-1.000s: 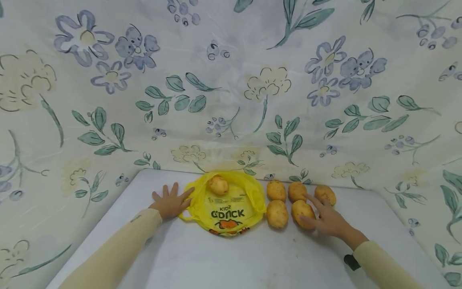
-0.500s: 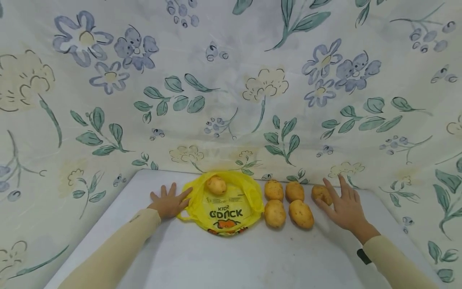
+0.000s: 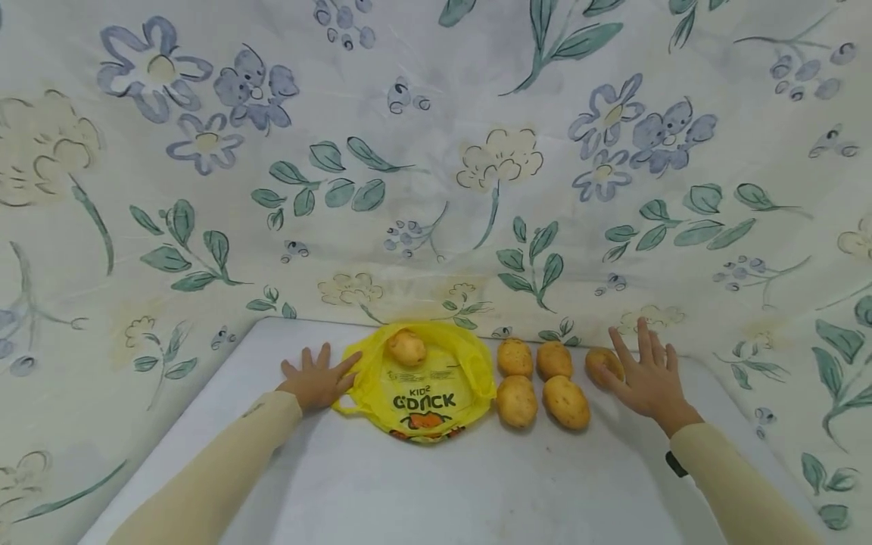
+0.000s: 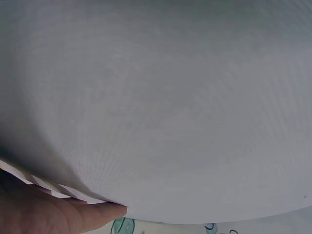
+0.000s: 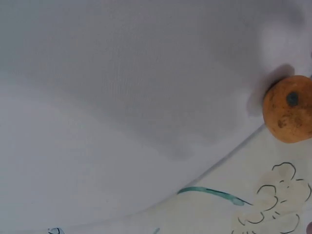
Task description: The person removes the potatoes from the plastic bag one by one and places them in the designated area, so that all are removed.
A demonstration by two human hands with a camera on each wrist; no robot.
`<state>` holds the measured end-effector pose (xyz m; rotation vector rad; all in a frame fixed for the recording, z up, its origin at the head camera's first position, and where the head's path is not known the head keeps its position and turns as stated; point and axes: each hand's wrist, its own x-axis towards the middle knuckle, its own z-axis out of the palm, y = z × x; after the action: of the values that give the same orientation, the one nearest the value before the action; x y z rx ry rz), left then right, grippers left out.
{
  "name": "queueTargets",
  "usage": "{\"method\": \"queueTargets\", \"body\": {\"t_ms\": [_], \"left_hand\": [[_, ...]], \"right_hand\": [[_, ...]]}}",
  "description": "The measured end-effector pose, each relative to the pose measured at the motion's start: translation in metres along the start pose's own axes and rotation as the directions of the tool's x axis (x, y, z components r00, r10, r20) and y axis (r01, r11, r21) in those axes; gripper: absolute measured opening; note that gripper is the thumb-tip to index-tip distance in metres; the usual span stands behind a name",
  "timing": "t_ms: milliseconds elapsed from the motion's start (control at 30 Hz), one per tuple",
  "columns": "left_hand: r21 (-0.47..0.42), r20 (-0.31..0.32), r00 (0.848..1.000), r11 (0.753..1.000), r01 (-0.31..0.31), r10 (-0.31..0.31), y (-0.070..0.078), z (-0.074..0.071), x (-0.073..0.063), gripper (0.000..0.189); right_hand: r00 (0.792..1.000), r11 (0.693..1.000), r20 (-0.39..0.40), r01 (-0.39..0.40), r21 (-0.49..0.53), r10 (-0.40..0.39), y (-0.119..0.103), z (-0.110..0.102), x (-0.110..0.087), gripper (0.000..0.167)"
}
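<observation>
A yellow plastic bag (image 3: 436,412) with printed letters lies spread on the table, and one potato (image 3: 406,347) sits on it near its far side. My left hand (image 3: 319,381) rests at the bag's left edge with fingers spread; its thumb side also shows low in the left wrist view. Over at the right, my right hand (image 3: 650,378) is held with spread fingers beside the rightmost potato (image 3: 602,367), its thumb overlapping that potato. This potato (image 5: 290,109) appears at the edge of the right wrist view, with a dark spot on it.
Several more potatoes (image 3: 516,401) stand in two rows just right of the bag, on the white table (image 3: 409,492). A floral-patterned cloth (image 3: 436,174) rises behind the table's far edge and around its sides.
My right hand has moved right, from over the near potato of the second column to beside the rightmost potato. The left hand stays at the bag's edge.
</observation>
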<state>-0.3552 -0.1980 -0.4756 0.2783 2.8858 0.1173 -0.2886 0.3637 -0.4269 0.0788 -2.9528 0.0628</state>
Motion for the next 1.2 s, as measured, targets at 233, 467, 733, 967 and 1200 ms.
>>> {"method": "queueTargets", "body": {"t_ms": [233, 467, 733, 967, 1200], "left_hand": [[0.002, -0.004, 1.0, 1.0, 0.002, -0.002, -0.004, 0.001, -0.003, 0.073], [-0.005, -0.008, 1.0, 1.0, -0.012, 0.011, 0.001, -0.002, -0.007, 0.071], [0.002, -0.017, 1.0, 1.0, -0.012, 0.012, 0.003, 0.0, -0.004, 0.07], [0.022, -0.013, 1.0, 1.0, 0.001, 0.0, 0.004, -0.004, -0.002, 0.07], [0.021, -0.012, 1.0, 1.0, 0.006, -0.006, 0.002, -0.002, -0.001, 0.072]], "right_hand": [[1.0, 1.0, 0.012, -0.023, 0.01, 0.023, -0.013, 0.004, 0.008, 0.087], [1.0, 1.0, 0.003, -0.008, -0.015, 0.008, -0.024, 0.005, 0.013, 0.086], [1.0, 1.0, 0.005, 0.014, 0.01, -0.014, -0.035, 0.001, 0.017, 0.083], [0.999, 0.999, 0.005, 0.039, 0.012, -0.039, -0.038, 0.001, 0.017, 0.08], [0.997, 0.998, 0.043, 0.066, 0.012, -0.066, -0.055, -0.002, 0.028, 0.08]]}}
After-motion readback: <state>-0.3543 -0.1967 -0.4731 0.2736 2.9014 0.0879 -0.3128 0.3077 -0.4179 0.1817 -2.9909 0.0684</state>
